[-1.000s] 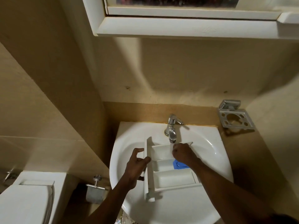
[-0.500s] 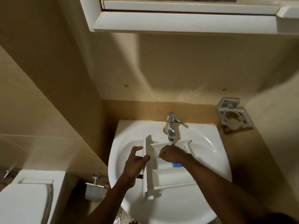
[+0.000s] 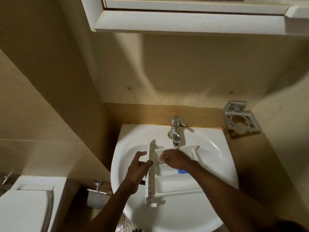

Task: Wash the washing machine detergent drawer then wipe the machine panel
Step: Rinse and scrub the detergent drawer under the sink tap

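A white oval ceramic basin (image 3: pixel 209 158) carries the work, with a chrome tap (image 3: pixel 175 134) at its back edge running a thin stream. Across the middle of the bowl lies the white plastic detergent drawer (image 3: pixel 175 183), its front panel toward the left rim and its far compartment under the spout. A small blue insert (image 3: pixel 182 171) shows beside the right forearm. The left hand (image 3: pixel 138 171) steadies the front panel, thumb and fingers partly spread against it. The right hand (image 3: pixel 175 159) is curled, fingertips down in the far compartment, seemingly rubbing it. Washing looks underway, not finished; wiping the machine panel remains, with no machine in view.
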A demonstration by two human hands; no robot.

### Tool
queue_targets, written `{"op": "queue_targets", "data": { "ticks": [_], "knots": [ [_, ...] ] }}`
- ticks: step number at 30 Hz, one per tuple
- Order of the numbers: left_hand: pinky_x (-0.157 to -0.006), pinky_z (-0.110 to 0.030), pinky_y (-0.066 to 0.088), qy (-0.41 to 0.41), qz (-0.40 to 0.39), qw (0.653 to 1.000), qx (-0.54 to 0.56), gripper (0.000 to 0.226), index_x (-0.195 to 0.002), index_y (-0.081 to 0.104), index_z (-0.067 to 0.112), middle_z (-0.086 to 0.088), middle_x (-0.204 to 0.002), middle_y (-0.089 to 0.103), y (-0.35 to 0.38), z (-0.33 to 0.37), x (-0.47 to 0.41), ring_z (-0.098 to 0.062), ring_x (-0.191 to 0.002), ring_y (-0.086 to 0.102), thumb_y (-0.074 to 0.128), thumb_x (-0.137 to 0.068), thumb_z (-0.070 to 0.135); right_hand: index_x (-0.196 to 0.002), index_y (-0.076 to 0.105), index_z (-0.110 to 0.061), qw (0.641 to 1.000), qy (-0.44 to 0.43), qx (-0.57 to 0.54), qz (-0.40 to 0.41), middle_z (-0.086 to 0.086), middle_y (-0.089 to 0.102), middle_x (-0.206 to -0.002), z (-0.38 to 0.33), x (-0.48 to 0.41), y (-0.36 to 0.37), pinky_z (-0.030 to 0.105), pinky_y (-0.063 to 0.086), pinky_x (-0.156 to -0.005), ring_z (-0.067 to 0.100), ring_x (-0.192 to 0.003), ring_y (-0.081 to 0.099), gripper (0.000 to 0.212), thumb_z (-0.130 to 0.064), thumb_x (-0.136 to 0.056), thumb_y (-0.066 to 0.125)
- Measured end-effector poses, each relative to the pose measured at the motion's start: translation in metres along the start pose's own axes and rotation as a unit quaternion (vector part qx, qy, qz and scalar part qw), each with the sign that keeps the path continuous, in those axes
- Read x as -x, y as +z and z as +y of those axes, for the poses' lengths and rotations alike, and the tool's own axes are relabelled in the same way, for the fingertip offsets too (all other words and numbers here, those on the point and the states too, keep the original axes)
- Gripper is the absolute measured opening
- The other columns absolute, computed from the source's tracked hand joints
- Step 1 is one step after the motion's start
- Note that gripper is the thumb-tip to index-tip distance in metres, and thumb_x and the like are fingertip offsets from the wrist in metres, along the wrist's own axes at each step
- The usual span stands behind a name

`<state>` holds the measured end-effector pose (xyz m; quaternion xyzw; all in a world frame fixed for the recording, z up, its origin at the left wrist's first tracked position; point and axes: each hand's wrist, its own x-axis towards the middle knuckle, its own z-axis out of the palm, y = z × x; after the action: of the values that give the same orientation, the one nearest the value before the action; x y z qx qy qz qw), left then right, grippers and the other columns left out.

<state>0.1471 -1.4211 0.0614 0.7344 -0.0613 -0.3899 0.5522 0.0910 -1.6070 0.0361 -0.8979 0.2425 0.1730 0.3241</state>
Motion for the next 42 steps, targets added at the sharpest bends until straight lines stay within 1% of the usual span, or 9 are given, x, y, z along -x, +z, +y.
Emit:
{"op": "queue_targets", "data": {
  "ticks": [5, 11, 14, 19, 26, 32, 34, 38, 42],
  "knots": [
    [-0.054, -0.031, 0.053, 0.001, -0.013, 1.0, 0.0, 0.031, -0.121, 0.05, 0.03, -0.002, -0.073, 0.054, 0.003, 0.002, 0.002, -0.015, -0.067, 0.054, 0.06, -0.093, 0.023, -0.107, 0.064, -0.003, 0.978, 0.147, 0.113, 0.099, 0.017, 0.065, -0.111, 0.026, 0.004, -0.011, 0.034, 0.047, -0.089, 0.035, -0.109, 0.059, 0.033, -0.024, -0.087, 0.049],
    [-0.054, -0.03, 0.053, 0.008, -0.027, 1.0, -0.01, 0.033, -0.12, 0.05, 0.032, -0.006, -0.08, 0.055, 0.006, 0.006, 0.005, -0.017, -0.071, 0.055, 0.062, -0.09, 0.024, -0.092, 0.055, -0.016, 1.0, -0.006, 0.001, -0.016, 0.008, 0.065, -0.106, -0.011, 0.007, 0.01, 0.026, 0.042, -0.077, 0.026, -0.101, 0.061, 0.003, -0.016, -0.092, 0.052],
    [-0.054, -0.031, 0.054, 0.008, -0.018, 1.0, -0.001, 0.032, -0.12, 0.05, 0.031, -0.007, -0.081, 0.056, 0.005, 0.006, 0.008, -0.018, -0.071, 0.056, 0.062, -0.091, 0.022, -0.105, 0.063, -0.025, 0.999, 0.034, 0.02, -0.001, 0.001, 0.067, -0.114, 0.009, 0.0, 0.002, 0.03, 0.047, -0.086, 0.024, -0.101, 0.061, 0.024, -0.027, -0.09, 0.045],
    [-0.055, -0.033, 0.055, 0.011, -0.02, 1.0, -0.002, 0.033, -0.122, 0.048, 0.029, -0.006, -0.086, 0.059, 0.004, 0.006, 0.008, -0.018, -0.073, 0.059, 0.062, -0.092, 0.024, -0.112, 0.061, -0.004, 0.98, 0.153, 0.111, 0.06, 0.016, 0.063, -0.115, 0.028, 0.004, -0.009, 0.036, 0.045, -0.086, 0.035, -0.109, 0.058, 0.036, -0.028, -0.094, 0.041],
    [-0.054, -0.031, 0.054, 0.008, -0.018, 1.0, -0.005, 0.031, -0.118, 0.05, 0.031, -0.005, -0.08, 0.057, 0.004, 0.006, 0.007, -0.017, -0.069, 0.058, 0.063, -0.09, 0.024, -0.116, 0.064, -0.017, 1.0, -0.002, 0.012, -0.022, 0.003, 0.064, -0.123, -0.005, 0.006, 0.011, 0.026, 0.044, -0.093, 0.023, -0.115, 0.058, 0.027, -0.018, -0.094, 0.048],
    [-0.056, -0.033, 0.055, 0.003, -0.019, 1.0, 0.005, 0.031, -0.117, 0.05, 0.031, -0.004, -0.076, 0.054, 0.005, 0.004, 0.007, -0.018, -0.068, 0.054, 0.061, -0.09, 0.021, -0.116, 0.058, -0.001, 0.974, 0.174, 0.097, 0.109, 0.018, 0.059, -0.12, 0.033, 0.008, -0.013, 0.034, 0.044, -0.093, 0.033, -0.117, 0.054, 0.039, -0.027, -0.095, 0.039],
    [-0.055, -0.032, 0.055, 0.004, -0.015, 1.0, 0.004, 0.03, -0.117, 0.049, 0.031, -0.005, -0.076, 0.054, 0.004, 0.004, 0.008, -0.018, -0.067, 0.054, 0.06, -0.091, 0.021, -0.113, 0.061, -0.003, 0.981, 0.112, 0.101, 0.123, 0.016, 0.062, -0.118, 0.014, 0.012, -0.004, 0.037, 0.046, -0.094, 0.031, -0.114, 0.057, 0.044, -0.028, -0.096, 0.029],
    [-0.055, -0.032, 0.054, 0.0, -0.014, 1.0, -0.006, 0.028, -0.116, 0.048, 0.031, -0.004, -0.075, 0.052, -0.001, 0.004, 0.007, -0.017, -0.066, 0.053, 0.06, -0.092, 0.024, -0.095, 0.068, -0.02, 0.995, -0.02, -0.057, 0.075, 0.001, 0.071, -0.099, -0.013, 0.007, 0.011, 0.029, 0.049, -0.08, 0.023, -0.091, 0.066, 0.014, -0.028, -0.09, 0.057],
    [-0.053, -0.03, 0.053, -0.003, -0.014, 1.0, -0.003, 0.028, -0.116, 0.049, 0.031, -0.002, -0.069, 0.05, 0.001, 0.003, 0.008, -0.016, -0.063, 0.052, 0.06, -0.092, 0.023, -0.102, 0.064, -0.035, 0.997, -0.031, -0.048, 0.054, -0.007, 0.071, -0.103, -0.007, 0.012, 0.007, 0.03, 0.052, -0.083, 0.017, -0.092, 0.066, 0.02, -0.025, -0.088, 0.055]
  ]
}}
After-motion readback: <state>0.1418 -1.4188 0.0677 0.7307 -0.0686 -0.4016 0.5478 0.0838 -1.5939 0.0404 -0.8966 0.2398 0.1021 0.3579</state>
